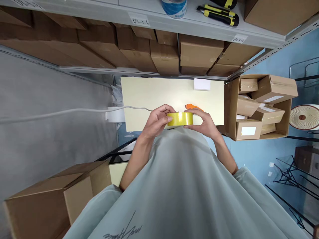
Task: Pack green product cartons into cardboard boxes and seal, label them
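I hold a yellow roll of tape between both hands, close to my chest, above the near edge of a pale yellow table. My left hand grips the roll's left side with fingers curled over its top. My right hand wraps the right side, thumb underneath. An orange tool lies on the table just behind my right hand, partly hidden by it. A small white box sits at the table's far edge.
Shelving with brown cartons stands behind the table; on the shelf above lie a tape roll and a yellow-black knife. An open carton of small boxes stands at right. A cardboard box is at lower left. A white cable runs onto the table.
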Demonstrator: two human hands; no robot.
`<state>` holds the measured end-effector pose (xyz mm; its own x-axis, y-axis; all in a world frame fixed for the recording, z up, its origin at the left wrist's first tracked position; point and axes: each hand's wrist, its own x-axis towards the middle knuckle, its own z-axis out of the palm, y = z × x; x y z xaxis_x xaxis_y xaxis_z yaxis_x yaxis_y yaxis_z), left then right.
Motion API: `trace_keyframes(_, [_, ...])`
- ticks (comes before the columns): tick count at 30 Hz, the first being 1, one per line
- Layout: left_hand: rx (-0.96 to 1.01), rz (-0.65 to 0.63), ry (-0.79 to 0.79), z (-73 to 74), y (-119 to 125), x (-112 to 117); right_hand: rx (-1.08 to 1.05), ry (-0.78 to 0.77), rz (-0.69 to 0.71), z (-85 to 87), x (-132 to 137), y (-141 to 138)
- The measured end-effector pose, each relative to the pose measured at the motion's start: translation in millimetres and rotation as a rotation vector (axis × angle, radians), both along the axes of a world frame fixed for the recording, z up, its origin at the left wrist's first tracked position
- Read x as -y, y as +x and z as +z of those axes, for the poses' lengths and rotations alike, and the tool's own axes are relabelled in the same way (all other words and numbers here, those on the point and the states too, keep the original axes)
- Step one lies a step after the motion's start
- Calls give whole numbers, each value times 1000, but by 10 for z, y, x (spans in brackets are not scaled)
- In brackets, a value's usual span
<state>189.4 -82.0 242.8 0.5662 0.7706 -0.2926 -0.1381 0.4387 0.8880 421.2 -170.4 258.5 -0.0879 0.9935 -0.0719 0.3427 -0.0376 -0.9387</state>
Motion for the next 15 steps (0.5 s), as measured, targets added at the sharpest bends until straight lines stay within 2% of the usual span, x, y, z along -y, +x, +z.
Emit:
trace_keyframes(4, [-69,-68,78,24,9,10,157,17,10,2,9,-62])
trace_keyframes(7, [-80,-69,86,20,2,19,216,35,27,9,1,-119])
trace_keyframes(15, [1,-92,4,35,-87,47,94,15,4,50,12,-58])
